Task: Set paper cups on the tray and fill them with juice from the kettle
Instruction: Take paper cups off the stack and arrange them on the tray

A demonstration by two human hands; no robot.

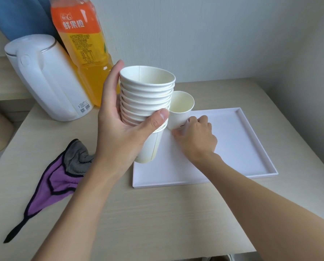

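Landmark: white tray (pixel 251 147), flat on the desk (pixel 138 223), low raised rim on all sides.
Left hand (pixel 123 132): grip closed around a stack of paper cups (pixel 148 102), thumb across the front, fingers behind; the stack is tilted and held above the tray's near-left corner.
Right hand (pixel 195 136): grip closed low on a single paper cup (pixel 181 110), fingers curled at its base; cup upright at the tray's far-left part; whether its base touches the tray floor cannot be told.
Cup contents: the single cup and the top cup of the stack look empty.
Kettle (pixel 48 78): white, lid shut, standing on the desk well left of the tray, beyond its far edge.
Juice bottle (pixel 84 44): orange drink, just beside the kettle, between it and the tray's far-left corner.
Cloth (pixel 57 178): purple and grey, crumpled on the desk left of the tray.
Open room: the tray's middle and right are bare; a strip of desk shows right of the tray up to the desk edge; broad bare desk lies nearer than the tray.
Edges: the desk's near edge shows at lower right; its far edge meets the wall (pixel 213 34) behind the tray.
Surface: pale wood-grain desk; plain light wall.
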